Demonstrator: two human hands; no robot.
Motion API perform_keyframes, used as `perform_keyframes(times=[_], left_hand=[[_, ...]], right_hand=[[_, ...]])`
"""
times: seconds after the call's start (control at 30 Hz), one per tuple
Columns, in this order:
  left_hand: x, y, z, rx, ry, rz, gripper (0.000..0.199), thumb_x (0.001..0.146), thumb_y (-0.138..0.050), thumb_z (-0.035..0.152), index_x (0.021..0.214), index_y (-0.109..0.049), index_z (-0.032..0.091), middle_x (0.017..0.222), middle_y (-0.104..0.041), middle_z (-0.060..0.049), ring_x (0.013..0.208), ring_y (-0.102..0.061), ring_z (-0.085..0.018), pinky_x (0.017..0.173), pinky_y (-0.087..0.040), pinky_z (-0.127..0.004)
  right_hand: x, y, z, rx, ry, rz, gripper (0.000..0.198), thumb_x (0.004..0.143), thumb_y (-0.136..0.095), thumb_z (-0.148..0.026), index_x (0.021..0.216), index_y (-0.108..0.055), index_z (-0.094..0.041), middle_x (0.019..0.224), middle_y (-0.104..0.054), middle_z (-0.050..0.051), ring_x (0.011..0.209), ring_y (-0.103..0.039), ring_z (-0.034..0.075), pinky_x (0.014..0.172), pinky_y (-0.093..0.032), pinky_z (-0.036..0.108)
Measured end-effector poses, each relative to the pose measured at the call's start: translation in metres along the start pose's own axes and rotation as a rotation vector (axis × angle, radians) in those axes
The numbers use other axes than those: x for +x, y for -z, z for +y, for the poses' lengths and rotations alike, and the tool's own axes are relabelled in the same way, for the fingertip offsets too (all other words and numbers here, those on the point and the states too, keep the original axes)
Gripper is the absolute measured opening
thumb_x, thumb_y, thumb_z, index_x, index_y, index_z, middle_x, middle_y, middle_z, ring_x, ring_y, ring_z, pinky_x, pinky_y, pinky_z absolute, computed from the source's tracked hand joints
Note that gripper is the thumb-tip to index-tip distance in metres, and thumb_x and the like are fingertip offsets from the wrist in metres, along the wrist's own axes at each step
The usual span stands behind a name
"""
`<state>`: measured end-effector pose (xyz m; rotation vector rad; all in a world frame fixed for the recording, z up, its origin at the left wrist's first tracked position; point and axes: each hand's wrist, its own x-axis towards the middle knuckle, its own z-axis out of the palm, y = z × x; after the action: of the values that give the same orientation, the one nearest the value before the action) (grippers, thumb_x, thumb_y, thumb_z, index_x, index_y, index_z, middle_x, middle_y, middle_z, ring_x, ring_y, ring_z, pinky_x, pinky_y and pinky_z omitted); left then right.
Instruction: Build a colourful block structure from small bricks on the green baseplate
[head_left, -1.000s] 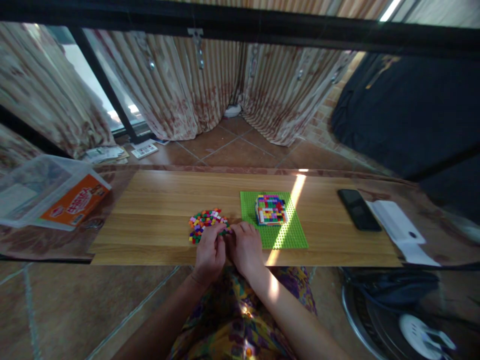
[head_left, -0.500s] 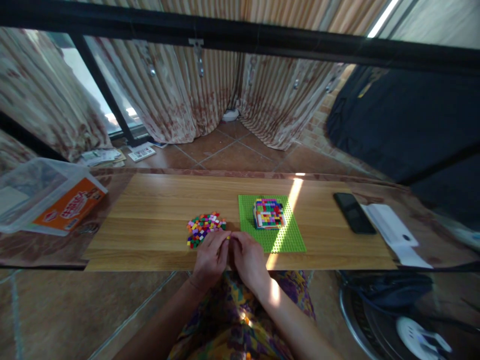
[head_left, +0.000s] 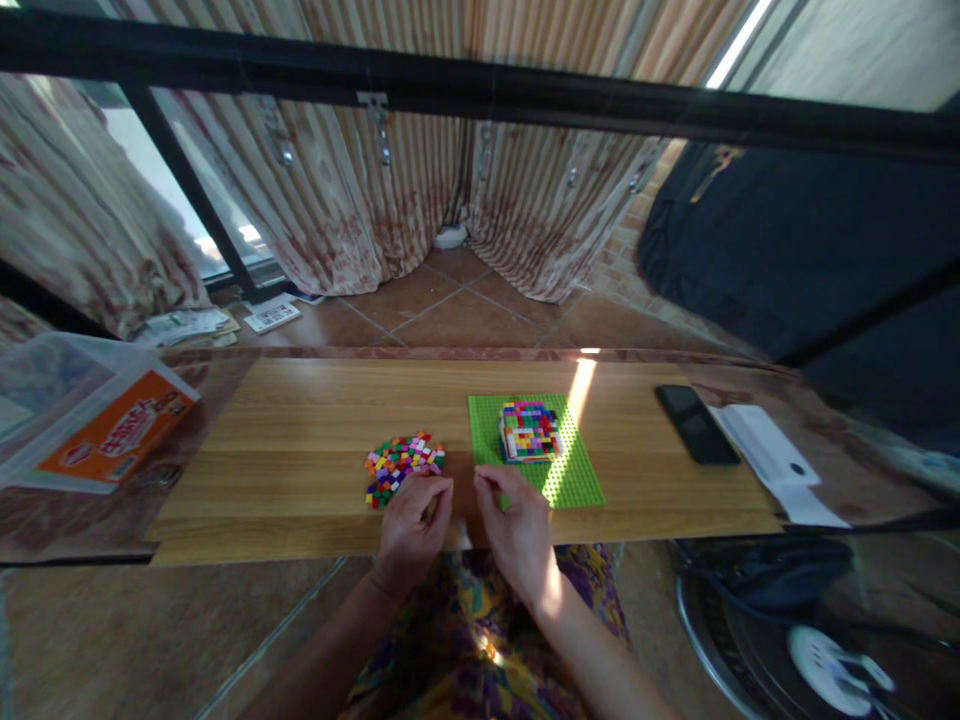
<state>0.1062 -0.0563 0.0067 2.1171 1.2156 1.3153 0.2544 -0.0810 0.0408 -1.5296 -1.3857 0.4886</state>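
Observation:
My left hand (head_left: pixel 412 526) is closed in a pinch at the near edge of a pile of small coloured toy bricks (head_left: pixel 399 460). Thumb and forefinger of my right hand (head_left: pixel 519 525) are also pressed together, by the near left edge of the green baseplate (head_left: pixel 582 486). Anything between the fingertips of either hand is too small to make out. On the baseplate stands a block built of many-coloured bricks (head_left: pixel 531 432), just beyond my right hand. A gap of bare wood separates the two hands.
A black phone (head_left: pixel 697 425) lies at the right end of the wooden board (head_left: pixel 315 400), beside a white box (head_left: pixel 765 450). To the left stands a clear plastic tub (head_left: pixel 82 365) with an orange label. A dark bar crosses the view above.
My hands have come apart; half a second ago their fingertips met at a tiny yellow brick. The right hand has moved slightly right, and the whole view has shifted a little.

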Motion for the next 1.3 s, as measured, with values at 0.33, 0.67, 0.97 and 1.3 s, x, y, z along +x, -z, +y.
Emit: perform_keyframes(times=[0.33, 0.67, 0.97, 1.3], left_hand=[[0.003, 0.001, 0.003, 0.051, -0.049, -0.005, 0.011, 0.089, -0.055, 0.014, 0.096, -0.063, 0.018, 0.087, -0.068, -0.005, 0.084, -0.065, -0.015, 0.08, -0.053, -0.028], [0.001, -0.002, 0.0, 0.063, -0.045, -0.01, 0.012, 0.089, -0.055, 0.013, 0.096, -0.063, 0.018, 0.088, -0.067, -0.005, 0.085, -0.065, -0.015, 0.082, -0.053, -0.029], [0.0, -0.002, 0.001, 0.071, -0.038, -0.019, 0.011, 0.089, -0.055, 0.013, 0.095, -0.063, 0.018, 0.086, -0.067, -0.004, 0.085, -0.064, -0.016, 0.082, -0.053, -0.029], [0.0, -0.002, 0.002, 0.08, -0.02, -0.03, 0.012, 0.089, -0.055, 0.014, 0.095, -0.063, 0.018, 0.087, -0.068, -0.005, 0.086, -0.065, -0.016, 0.083, -0.054, -0.03]], right_hand=[[0.057, 0.077, 0.043, -0.26, -0.066, 0.21, 0.028, 0.089, -0.053, -0.039, 0.092, -0.071, -0.018, 0.087, -0.07, 0.007, 0.077, -0.063, 0.02, 0.067, -0.045, 0.031], [0.072, 0.066, 0.06, -0.407, 0.083, 0.188, 0.025, 0.088, -0.05, -0.034, 0.085, -0.07, -0.019, 0.085, -0.068, 0.008, 0.069, -0.059, 0.018, 0.066, -0.046, 0.032], [0.078, 0.068, 0.062, -0.438, 0.091, 0.158, 0.018, 0.083, -0.052, -0.027, 0.085, -0.068, -0.019, 0.083, -0.071, 0.008, 0.072, -0.062, 0.02, 0.071, -0.049, 0.035], [0.085, 0.07, 0.063, -0.387, 0.066, 0.129, 0.018, 0.083, -0.055, -0.03, 0.082, -0.07, -0.019, 0.078, -0.072, 0.007, 0.07, -0.065, 0.02, 0.069, -0.051, 0.033]])
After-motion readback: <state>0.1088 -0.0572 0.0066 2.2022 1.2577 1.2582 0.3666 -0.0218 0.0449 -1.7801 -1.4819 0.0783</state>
